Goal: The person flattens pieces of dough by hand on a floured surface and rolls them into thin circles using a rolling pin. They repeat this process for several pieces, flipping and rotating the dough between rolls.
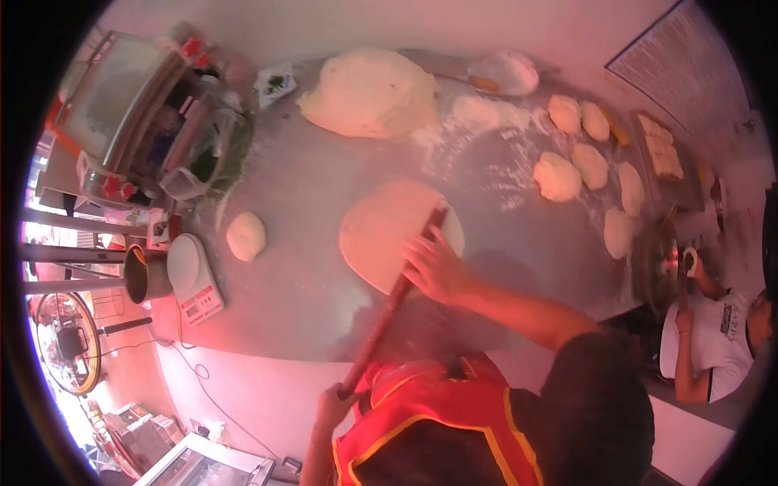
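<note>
A flat round of dough (373, 231) lies on the metal worktop, with a dark wooden rolling pin (387, 316) slanting across its right half. My right hand (436, 266) grips the pin toward its far end, over the dough. Close to my body, my left hand (332, 405) is closed around the pin's near end. To the left sits a single ball of dough (245, 236). A large mound of dough (369, 93) rests at the back of the worktop.
Several dough pieces (557, 176) lie at the right near scattered flour (478, 113). A flour scoop or bowl (510, 73) is at the back. On the left stand a kitchen scale (193, 271), a pot (146, 275) and a machine (121, 105). Another person (717, 340) works at right.
</note>
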Motion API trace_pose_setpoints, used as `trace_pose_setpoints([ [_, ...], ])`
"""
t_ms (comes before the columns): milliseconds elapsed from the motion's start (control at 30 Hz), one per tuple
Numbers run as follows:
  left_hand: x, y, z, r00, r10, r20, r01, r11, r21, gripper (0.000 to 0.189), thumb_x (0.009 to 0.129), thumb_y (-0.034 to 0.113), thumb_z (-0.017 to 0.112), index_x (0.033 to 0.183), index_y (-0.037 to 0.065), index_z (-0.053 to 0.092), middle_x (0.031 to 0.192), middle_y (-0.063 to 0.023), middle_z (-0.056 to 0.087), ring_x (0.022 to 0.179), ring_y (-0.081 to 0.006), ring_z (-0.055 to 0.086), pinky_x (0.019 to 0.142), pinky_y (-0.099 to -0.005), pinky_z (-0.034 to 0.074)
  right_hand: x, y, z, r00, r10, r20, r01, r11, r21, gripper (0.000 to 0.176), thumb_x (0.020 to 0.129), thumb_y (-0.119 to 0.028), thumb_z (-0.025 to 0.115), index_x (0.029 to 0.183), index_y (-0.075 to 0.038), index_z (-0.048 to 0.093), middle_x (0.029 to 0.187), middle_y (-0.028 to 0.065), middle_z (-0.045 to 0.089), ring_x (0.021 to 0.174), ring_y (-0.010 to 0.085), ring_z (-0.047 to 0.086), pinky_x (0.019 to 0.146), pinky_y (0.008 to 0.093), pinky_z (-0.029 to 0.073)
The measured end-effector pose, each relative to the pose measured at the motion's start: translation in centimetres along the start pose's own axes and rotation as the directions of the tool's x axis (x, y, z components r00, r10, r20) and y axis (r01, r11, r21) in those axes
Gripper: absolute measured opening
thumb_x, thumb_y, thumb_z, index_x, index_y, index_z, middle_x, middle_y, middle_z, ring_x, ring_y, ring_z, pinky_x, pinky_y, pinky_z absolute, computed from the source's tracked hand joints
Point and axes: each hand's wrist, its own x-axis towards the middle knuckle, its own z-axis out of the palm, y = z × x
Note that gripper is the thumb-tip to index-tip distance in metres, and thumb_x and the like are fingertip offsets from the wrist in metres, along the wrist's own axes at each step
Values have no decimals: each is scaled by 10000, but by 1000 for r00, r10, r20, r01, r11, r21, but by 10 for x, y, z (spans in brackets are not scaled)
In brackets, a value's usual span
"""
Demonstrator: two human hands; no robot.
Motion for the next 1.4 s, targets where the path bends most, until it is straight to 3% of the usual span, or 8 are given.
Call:
trace_pose_setpoints([
  [367, -1, 27, 22, 997, 51, -64, -36, 975, 219, 357, 758, 373, 775, 932, 70, 703, 816, -157, 697, 779, -339, 683, 691, -427, 517, -97, -1, -46, 968, 246, -50, -243, 968, 58, 558, 918, -191, 603, 1416, -32, 408, 1455, 200, 416, 1356, 374, 391, 1098, 548, 297],
  [467, 1, 17, 3, 980, 47, -192, -10, 982, 191, 323, 768, 353, 769, 877, 60, 689, 777, -160, 688, 761, -352, 675, 677, -443, 508, -81, 20, -30, 759, 547, -352, -487, 837, 250, 491, 913, -195, 608, 1346, -6, 475, 1317, 227, 535, 1255, 399, 484, 1044, 486, 370],
  [700, 53, 61, -86, 790, 113, -602, 129, 930, 343, 336, 826, 314, 677, 1008, 35, 644, 843, -218, 676, 844, -421, 651, 761, -492, 490, -3, 68, 11, 356, 935, 9, -870, 328, 369, 353, 754, -195, 711, 1051, -26, 622, 962, 159, 690, 892, 279, 675, 791, 388, 524],
  [767, 78, 58, -103, 746, 143, -650, 94, 944, 315, 391, 823, 282, 682, 1104, 18, 614, 888, -206, 681, 852, -423, 648, 787, -496, 485, 2, 65, -1, 456, 885, 95, -864, 415, 285, 299, 739, -187, 712, 984, -42, 622, 881, 143, 689, 844, 282, 678, 744, 394, 520],
  [867, 121, 52, -100, 346, 561, -752, -147, 824, 547, 499, 826, 232, 686, 1236, -11, 538, 1059, -198, 655, 986, -391, 625, 891, -475, 467, 9, 67, -5, 588, 806, 68, -792, 557, 249, 236, 749, -188, 696, 920, -54, 606, 805, 143, 675, 793, 310, 673, 693, 421, 510],
  [1033, 157, 163, -51, 763, 419, -492, -471, 882, 20, 499, 830, 172, 655, 1274, 9, 498, 1121, -173, 583, 1047, -329, 576, 896, -432, 431, 73, -38, -3, 832, 533, -151, -415, 781, 467, 126, 848, -181, 597, 890, -65, 572, 807, 202, 632, 779, 413, 632, 666, 500, 485],
  [1267, 137, 242, -69, 442, 847, -295, -350, 465, 813, 408, 808, 192, 620, 1182, 51, 537, 860, -79, 593, 791, -271, 641, 612, -372, 504, 82, -136, -23, 996, 85, -27, -43, 727, 685, 198, 909, -174, 597, 1065, -53, 602, 929, 187, 661, 857, 408, 641, 738, 475, 498],
  [1400, 131, 251, -119, 482, 785, -390, -558, 618, 554, 408, 845, 234, 589, 1209, 59, 532, 935, -82, 577, 868, -263, 607, 686, -359, 473, 21, -77, -33, 874, 486, 21, -419, 730, 540, 268, 932, -182, 581, 1171, -63, 606, 1007, 184, 685, 918, 374, 664, 801, 442, 526],
])
